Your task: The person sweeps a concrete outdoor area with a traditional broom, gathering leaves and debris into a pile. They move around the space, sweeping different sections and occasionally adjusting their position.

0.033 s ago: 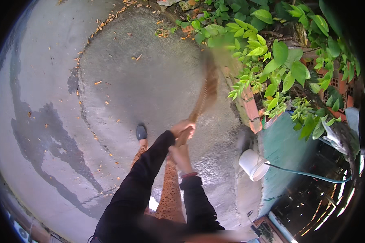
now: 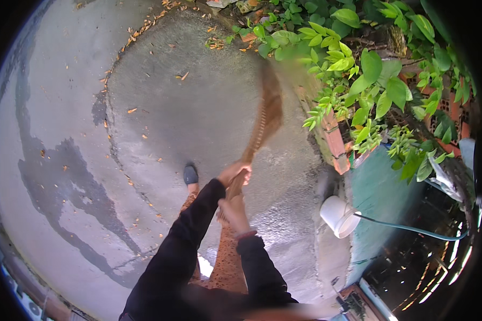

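A brown broom (image 2: 266,109) with a row of stitching along its fan reaches forward over the concrete ground, its bristles smeared by motion. Higher on its handle, just below the fan, my left hand (image 2: 234,173) is wrapped closed. My right hand (image 2: 234,211), with a red band at the wrist, grips the handle lower down, nearer to me. Both sleeves are dark. Whether the bristle tips touch the ground I cannot tell. Dry orange-brown leaves (image 2: 184,76) lie scattered ahead and to the left of the broom.
Leafy green plants (image 2: 372,69) overhang a low brick edge (image 2: 334,144) on the right. A white bucket (image 2: 336,215) lies tilted there, with a green-blue hose (image 2: 412,231) running from it. My shod foot (image 2: 190,174) stands left of the hands. Dark damp patches (image 2: 69,182) mark the concrete.
The broom and both hands have shifted slightly left. The surroundings sit a little further right in the view. Both hands keep their hold.
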Available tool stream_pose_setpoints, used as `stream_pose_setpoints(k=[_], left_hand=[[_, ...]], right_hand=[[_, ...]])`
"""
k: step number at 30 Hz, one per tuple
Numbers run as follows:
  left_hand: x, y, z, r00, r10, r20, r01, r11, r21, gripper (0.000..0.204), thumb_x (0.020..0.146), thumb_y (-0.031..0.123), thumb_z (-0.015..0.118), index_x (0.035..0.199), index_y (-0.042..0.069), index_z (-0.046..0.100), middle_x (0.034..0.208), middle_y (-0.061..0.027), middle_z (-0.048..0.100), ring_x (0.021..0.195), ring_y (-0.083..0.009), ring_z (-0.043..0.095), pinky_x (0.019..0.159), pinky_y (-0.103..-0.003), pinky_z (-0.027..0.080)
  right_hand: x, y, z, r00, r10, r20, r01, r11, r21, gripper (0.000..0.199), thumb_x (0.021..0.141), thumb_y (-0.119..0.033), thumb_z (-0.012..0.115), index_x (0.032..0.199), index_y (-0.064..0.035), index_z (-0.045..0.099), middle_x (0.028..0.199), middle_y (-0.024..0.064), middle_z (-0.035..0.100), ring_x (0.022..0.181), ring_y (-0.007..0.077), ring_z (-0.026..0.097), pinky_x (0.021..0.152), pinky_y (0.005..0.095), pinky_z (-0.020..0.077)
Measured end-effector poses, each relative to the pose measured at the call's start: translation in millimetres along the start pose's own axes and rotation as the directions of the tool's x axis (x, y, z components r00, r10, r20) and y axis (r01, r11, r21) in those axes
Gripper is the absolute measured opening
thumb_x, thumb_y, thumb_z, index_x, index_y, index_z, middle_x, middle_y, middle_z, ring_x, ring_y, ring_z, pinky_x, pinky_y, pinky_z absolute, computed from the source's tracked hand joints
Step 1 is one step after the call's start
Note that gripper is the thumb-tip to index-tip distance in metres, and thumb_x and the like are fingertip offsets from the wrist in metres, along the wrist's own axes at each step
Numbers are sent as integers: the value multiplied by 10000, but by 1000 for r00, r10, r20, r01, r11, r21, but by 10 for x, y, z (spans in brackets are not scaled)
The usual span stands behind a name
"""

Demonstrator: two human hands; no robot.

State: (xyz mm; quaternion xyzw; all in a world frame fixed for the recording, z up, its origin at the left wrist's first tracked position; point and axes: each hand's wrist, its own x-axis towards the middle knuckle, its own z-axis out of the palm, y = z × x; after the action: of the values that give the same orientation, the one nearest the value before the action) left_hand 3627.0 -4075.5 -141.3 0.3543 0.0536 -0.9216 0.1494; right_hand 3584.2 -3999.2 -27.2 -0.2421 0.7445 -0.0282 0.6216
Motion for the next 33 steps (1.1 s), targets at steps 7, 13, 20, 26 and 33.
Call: stream_pose_setpoints(k=[7,13,20,26,33], left_hand=[[-486,-365,249,770,397,-499,-499,863,-82,278,783,49,536,1014,92,389,644,-69,465,475,-177,506,417,-327,461],[286,398,615,977,213,24,-201,951,-236,317,801,54,558,1079,76,407,651,-29,486,505,-104,493,442,-260,450],[232,283,14,924,266,-274,-315,937,-152,88,790,73,525,852,65,463,627,-51,483,481,-136,488,425,-294,453],[-192,-82,856,860,319,-397,-455,833,-315,344,775,-8,520,1061,116,373,646,-79,470,479,-166,487,436,-338,457],[550,627,563,968,249,32,-244,963,-113,145,807,138,602,835,39,501,640,-53,508,532,-150,509,475,-310,469]], right_hand=[[-403,573,-552,977,-108,183,111,994,-7,477,723,-119,662,1079,78,413,751,214,600,655,327,665,517,390,511],[3,-410,-685,991,-64,-119,51,992,-112,508,744,-78,610,1091,161,326,820,275,602,667,350,657,548,386,526],[398,-172,-589,975,-153,159,209,868,-450,606,751,-151,618,1128,214,315,907,381,573,901,492,601,803,478,496],[-396,-33,-1330,983,-6,182,68,940,-335,567,714,-94,627,1161,86,329,765,282,597,770,463,633,685,484,502],[474,-318,-849,980,-198,-28,198,980,-14,447,726,-126,629,995,160,413,798,240,591,634,341,617,553,413,488]])
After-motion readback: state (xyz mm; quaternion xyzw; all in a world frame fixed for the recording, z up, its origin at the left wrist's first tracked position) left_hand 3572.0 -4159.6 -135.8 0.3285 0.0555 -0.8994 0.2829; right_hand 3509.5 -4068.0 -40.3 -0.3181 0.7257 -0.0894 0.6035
